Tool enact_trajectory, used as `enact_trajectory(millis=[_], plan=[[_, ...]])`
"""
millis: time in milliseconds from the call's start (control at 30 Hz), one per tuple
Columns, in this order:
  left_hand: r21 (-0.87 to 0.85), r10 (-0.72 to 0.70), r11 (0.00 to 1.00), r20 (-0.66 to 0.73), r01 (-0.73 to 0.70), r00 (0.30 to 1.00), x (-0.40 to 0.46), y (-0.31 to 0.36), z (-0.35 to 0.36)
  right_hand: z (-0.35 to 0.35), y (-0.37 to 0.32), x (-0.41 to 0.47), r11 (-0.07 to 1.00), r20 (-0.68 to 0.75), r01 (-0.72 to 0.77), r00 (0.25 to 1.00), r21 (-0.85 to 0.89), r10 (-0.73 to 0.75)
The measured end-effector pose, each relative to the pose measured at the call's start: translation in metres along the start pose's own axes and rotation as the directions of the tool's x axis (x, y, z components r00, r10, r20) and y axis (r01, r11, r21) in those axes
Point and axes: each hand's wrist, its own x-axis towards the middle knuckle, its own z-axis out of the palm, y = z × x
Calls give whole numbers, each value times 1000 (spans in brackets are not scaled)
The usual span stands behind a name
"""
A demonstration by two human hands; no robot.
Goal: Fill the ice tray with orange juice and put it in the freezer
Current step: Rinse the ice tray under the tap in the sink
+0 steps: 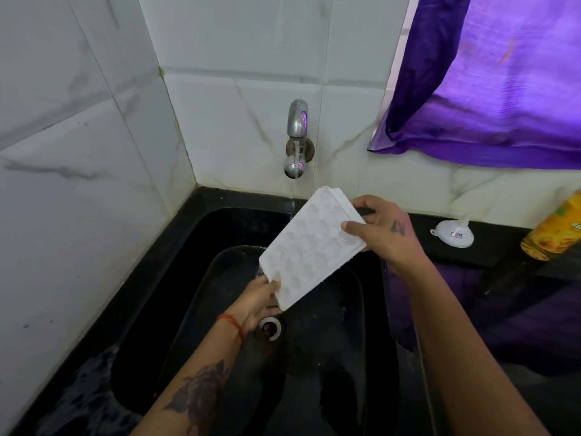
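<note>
Ice tray (pixel 312 247) first: from my head camera I see it tilted over the black sink (pixel 195 278), under the running tap (pixel 297 121), held between both hands. My right hand (pixel 382 234) grips the upper end, thumb curled over the face and fingers wrapped round the far edge. My left hand (pixel 259 298) holds the lower corner from beneath, fingers curled under the rim with the thumb on top. The cups look empty of juice (only water, as far as I can tell), so I judge this to be a rinse before filling.

Off to the right of my right hand, on the dark tabletop (pixel 490 243), stand a white funnel (pixel 454 232) and, further right still, an orange juice bottle (pixel 555 228), only partly in shot. I take both as not yet used. Pouring, levelling and the carry to the freezer all remain; no freezer is in sight.
</note>
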Motion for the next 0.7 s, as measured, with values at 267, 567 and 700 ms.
enact_trajectory(millis=[267, 567, 700], plan=[[-85, 31, 996, 4, -30, 1000, -12, -11, 12, -19, -1, -29, 988, 11, 143, 990, -57, -142], [-187, 187, 959, -153, -214, 970, -33, -11, 5, -32, 11, -49, 957, 35, 226, 974, -183, -223], [-186, 250, 940, -192, -285, 949, -47, -13, 13, -36, 19, -58, 925, 10, 288, 956, -248, -295]])
